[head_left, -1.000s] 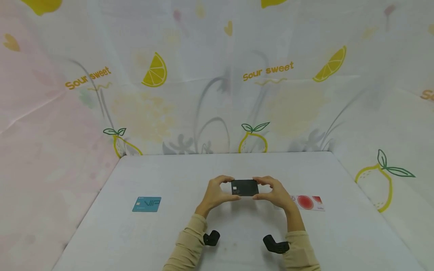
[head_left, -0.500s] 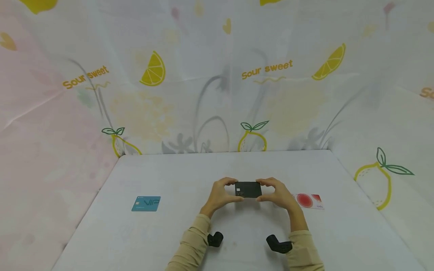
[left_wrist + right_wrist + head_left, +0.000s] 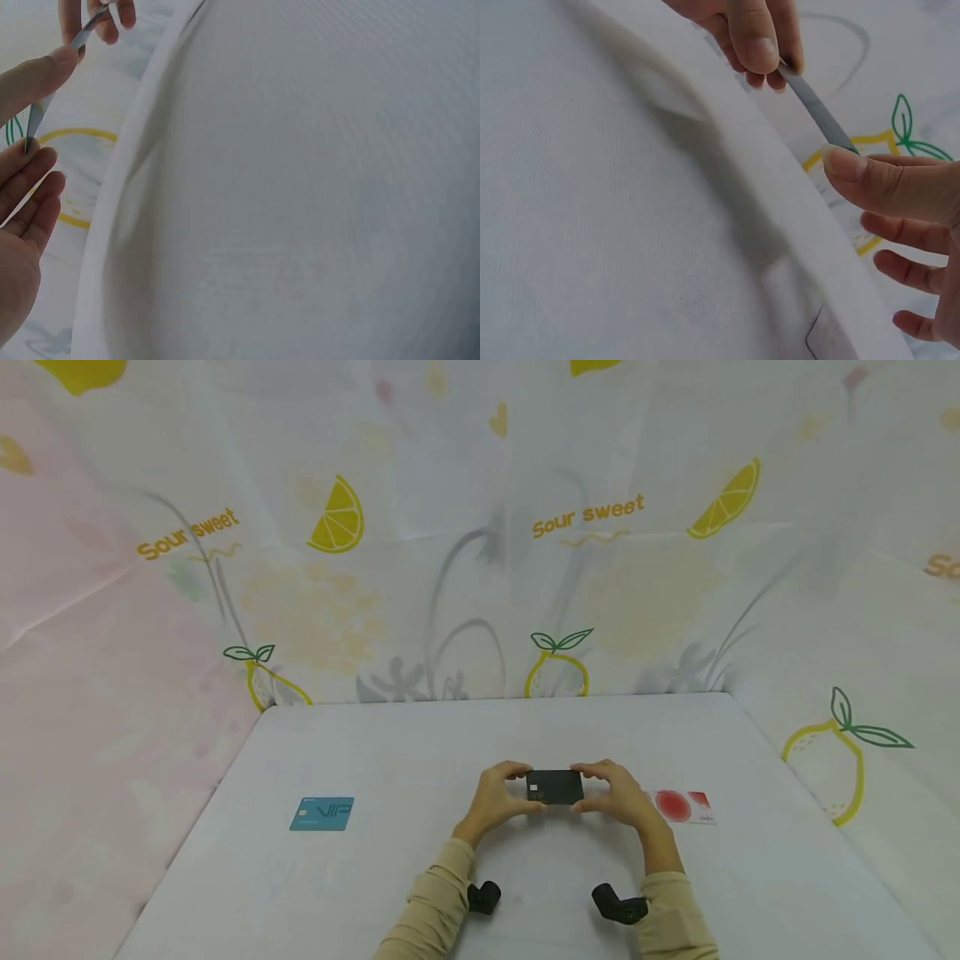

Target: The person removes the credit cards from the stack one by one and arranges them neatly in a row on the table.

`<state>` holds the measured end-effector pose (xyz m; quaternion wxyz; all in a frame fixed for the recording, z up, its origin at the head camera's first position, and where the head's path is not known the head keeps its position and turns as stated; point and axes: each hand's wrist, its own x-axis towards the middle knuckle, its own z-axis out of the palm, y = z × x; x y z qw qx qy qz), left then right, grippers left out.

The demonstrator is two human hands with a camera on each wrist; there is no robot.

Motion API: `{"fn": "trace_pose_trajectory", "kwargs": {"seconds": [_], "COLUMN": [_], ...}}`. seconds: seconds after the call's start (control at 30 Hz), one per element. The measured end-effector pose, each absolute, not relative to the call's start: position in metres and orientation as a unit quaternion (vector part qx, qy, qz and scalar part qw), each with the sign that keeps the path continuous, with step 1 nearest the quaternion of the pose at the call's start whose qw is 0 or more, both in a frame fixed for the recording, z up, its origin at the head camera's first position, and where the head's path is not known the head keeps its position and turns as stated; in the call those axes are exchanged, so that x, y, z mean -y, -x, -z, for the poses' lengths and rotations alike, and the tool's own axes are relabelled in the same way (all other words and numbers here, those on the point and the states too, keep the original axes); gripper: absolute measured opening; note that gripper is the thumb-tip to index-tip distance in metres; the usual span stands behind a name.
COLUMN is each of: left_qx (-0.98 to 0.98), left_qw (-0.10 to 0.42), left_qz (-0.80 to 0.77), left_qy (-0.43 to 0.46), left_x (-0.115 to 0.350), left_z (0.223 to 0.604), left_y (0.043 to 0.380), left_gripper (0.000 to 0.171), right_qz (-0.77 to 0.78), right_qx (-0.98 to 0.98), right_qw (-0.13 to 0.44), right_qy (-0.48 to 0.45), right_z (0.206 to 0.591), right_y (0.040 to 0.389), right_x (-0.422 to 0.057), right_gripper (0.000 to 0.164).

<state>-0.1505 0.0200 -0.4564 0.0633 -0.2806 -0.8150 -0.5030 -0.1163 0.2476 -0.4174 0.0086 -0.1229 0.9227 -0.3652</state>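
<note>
A black card (image 3: 555, 787) with a silver chip and the letters VIP hangs level above the white table, its printed face toward the head camera. My left hand (image 3: 497, 797) pinches its left end between thumb and fingers. At the opposite end, my right hand (image 3: 618, 795) grips it in the same way. Both wrist views catch the card almost edge-on; the left one shows it as a thin sliver (image 3: 40, 112), the right one as a grey strip (image 3: 817, 109). Its back is not clearly seen.
A blue VIP card (image 3: 321, 814) lies on the white table (image 3: 420, 735) at left. To the right, a white card with red circles (image 3: 686, 807) is partly covered by my right hand. A lemon-printed curtain (image 3: 420, 585) hangs behind the table's far edge.
Both hands have shifted slightly right and toward the near side, carrying the black card with them. The grip looks the same, and the other two cards stay in place.
</note>
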Motion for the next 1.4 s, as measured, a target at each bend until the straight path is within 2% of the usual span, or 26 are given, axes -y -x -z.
{"fn": "trace_pose_trajectory", "kwargs": {"seconds": [0.3, 0.57, 1.07, 1.4], "left_qx": [0.821, 0.831, 0.893, 0.909], "left_qw": [0.036, 0.034, -0.011, -0.015], "left_qz": [0.499, 0.48, 0.365, 0.323], "left_qy": [0.274, 0.28, 0.261, 0.262], "left_x": [-0.031, -0.038, -0.053, -0.057], "left_z": [0.466, 0.47, 0.466, 0.467], "left_y": [0.149, 0.149, 0.148, 0.149], "left_gripper": [0.056, 0.055, 0.057, 0.058], "right_qz": [0.305, 0.29, 0.279, 0.244], "right_qx": [-0.949, -0.954, -0.958, -0.967], "right_qw": [0.019, 0.023, 0.038, 0.055], "right_qy": [0.082, 0.077, 0.052, 0.043], "right_z": [0.425, 0.431, 0.443, 0.446], "right_y": [0.113, 0.111, 0.112, 0.115], "right_x": [-0.254, -0.26, -0.269, -0.272], "right_gripper": [0.06, 0.059, 0.057, 0.055]}}
